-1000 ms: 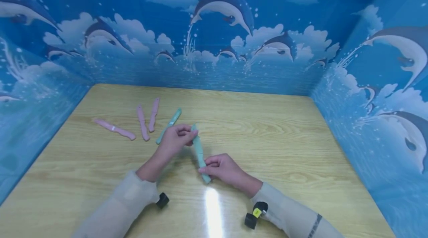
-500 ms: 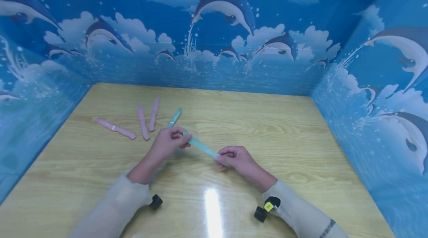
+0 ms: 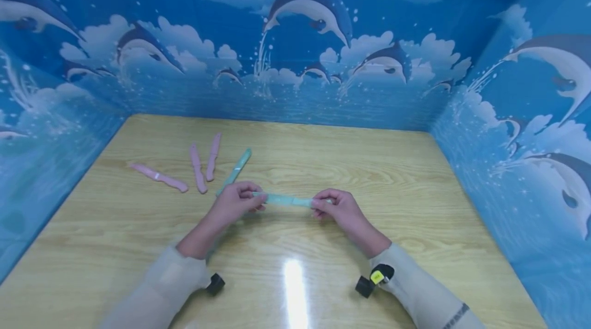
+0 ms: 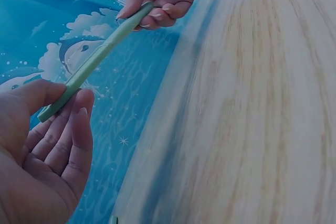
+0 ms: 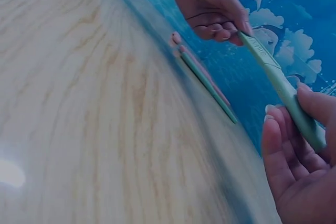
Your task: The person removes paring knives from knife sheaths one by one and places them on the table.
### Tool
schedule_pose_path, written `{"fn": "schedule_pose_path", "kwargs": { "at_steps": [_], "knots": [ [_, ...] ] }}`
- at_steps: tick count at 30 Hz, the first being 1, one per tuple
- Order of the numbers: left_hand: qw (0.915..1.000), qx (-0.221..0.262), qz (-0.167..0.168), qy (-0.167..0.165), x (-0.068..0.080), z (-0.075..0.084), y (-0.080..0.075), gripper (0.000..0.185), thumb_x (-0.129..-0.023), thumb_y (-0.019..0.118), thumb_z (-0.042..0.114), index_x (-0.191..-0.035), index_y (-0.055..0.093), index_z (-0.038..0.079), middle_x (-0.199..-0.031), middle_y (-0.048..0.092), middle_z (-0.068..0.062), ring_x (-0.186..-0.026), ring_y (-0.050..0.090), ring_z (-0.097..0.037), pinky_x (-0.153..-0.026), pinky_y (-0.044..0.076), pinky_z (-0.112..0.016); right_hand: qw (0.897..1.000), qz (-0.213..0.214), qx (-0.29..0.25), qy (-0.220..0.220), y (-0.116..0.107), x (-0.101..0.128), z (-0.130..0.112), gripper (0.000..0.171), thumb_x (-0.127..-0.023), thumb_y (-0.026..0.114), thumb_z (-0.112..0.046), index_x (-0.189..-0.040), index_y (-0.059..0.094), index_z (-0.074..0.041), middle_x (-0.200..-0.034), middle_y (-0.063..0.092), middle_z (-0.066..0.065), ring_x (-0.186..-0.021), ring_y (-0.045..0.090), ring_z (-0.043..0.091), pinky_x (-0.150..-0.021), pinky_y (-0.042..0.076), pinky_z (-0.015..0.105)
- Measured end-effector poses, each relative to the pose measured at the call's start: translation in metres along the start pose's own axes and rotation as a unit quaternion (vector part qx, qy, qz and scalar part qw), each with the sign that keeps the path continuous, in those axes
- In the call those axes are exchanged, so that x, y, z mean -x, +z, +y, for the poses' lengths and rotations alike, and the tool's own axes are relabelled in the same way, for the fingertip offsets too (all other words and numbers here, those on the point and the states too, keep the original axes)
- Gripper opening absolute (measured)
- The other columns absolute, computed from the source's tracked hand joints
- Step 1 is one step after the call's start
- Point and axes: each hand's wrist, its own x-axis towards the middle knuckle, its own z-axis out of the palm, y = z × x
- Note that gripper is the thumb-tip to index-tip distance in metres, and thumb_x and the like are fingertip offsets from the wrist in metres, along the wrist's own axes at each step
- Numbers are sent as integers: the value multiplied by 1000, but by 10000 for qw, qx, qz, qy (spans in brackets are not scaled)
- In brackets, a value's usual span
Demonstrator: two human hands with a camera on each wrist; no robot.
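Observation:
A green knife (image 3: 281,199) in a matching green blade cover is held level above the table, between both hands. My left hand (image 3: 235,203) pinches the covered blade end between thumb and fingers. The other end, the handle, is pinched by my right hand (image 3: 339,210). In the right wrist view, raised lettering shows on the blade cover (image 5: 257,47) near the left thumb. Just behind the left hand a second green knife (image 3: 237,167) lies on the table, its near end partly hidden by that hand.
Several pink knives lie at the left of the wood-grain table (image 3: 369,175): one slanted pink knife (image 3: 159,177) and two closer together, a middle pink knife (image 3: 197,170) and a right pink knife (image 3: 213,157). A dolphin-print backdrop (image 3: 295,98) borders the table's back and sides.
The held green knife has turned from nearly upright in the view to level across it. My right hand has moved right and away from me, the left slightly down; both keep their grip.

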Motion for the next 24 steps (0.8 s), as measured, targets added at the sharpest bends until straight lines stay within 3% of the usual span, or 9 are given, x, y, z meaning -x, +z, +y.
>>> {"fn": "schedule_pose_path", "kwargs": {
  "at_steps": [4,11,24],
  "knots": [
    [10000,30,8,25,1,0,1,22,-92,68,16,-105,65,-2,-84,73,-10,-84,71,-30,-75,59,-33,9999,55,-132,10,0,-1,-3,16,-89,71,-10,-98,65,2,-80,70,10,-72,68,16,-69,59,30],
    [10000,63,39,-13,1,-1,1,22,-92,68,16,-105,64,-2,-85,73,-12,-84,71,-31,-74,59,-31,9998,113,-107,-88,-1,0,-4,16,-91,69,-12,-99,64,1,-82,70,12,-72,68,16,-71,60,32],
    [9979,-556,81,313,1,-4,6,23,-92,69,14,-108,63,-1,-83,71,-14,-78,71,-29,-70,59,-32,9978,453,311,-363,0,-1,-4,20,-88,73,-10,-101,66,4,-81,69,3,-73,66,13,-72,59,28]
  ]
}}
